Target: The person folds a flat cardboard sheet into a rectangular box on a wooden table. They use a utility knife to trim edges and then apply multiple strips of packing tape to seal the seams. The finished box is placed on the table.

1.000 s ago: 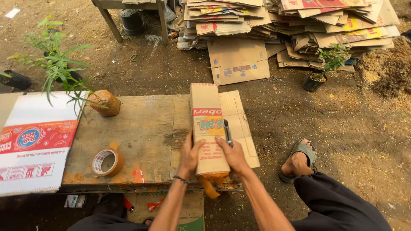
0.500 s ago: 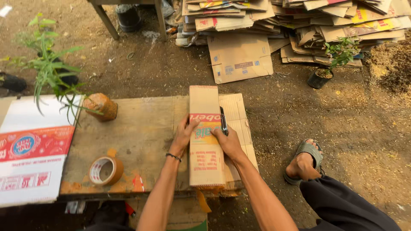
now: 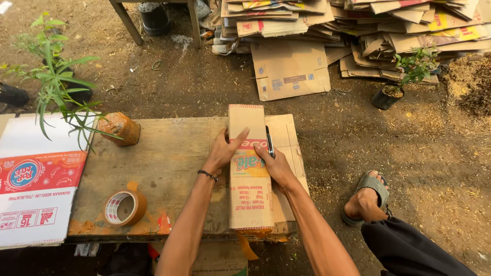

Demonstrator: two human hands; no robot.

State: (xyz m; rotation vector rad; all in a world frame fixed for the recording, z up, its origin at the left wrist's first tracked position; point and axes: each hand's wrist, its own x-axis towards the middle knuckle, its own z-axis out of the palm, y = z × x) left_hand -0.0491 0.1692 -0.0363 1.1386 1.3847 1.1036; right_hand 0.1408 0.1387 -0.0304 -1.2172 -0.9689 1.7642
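Centrally, a long folded cardboard strip [image 3: 249, 168], tan w/ red band and red print, is laid lengthwise on a wooden board table [image 3: 169, 174], its far end at 12 o'clock, near end overhanging the table edge at 6. It rests on a second flat cardboard sheet [image 3: 286, 148] showing at its 3 o'clock side.

Left hand [image 3: 225, 151] is pressed flat on the strip's left edge, fingers spread, thumb laid over the red band; nothing is gripped. Right hand [image 3: 273, 161] is pressed on the strip's right edge, w/ a dark pen [image 3: 269, 141] pinched between the fingers, pointing to 12.

At 9 o'clock of the strip, near the table's front, a roll of brown tape [image 3: 124, 208] is lying flat. At 10 o'clock a crumpled brown wrapped bundle [image 3: 120, 128] is seen, under plant leaves [image 3: 56, 87].

Off the table's left end, a white carton panel [image 3: 36, 179] w/ red band and round blue-red emblem is laid flat.

At 12–1 o'clock, on dirt ground, flattened cartons are stacked [image 3: 358, 25]; one plain brown sheet [image 3: 291, 69] lies in front. Small potted plant [image 3: 404, 76] at 2 o'clock. Sandalled foot [image 3: 365, 199] at 4.
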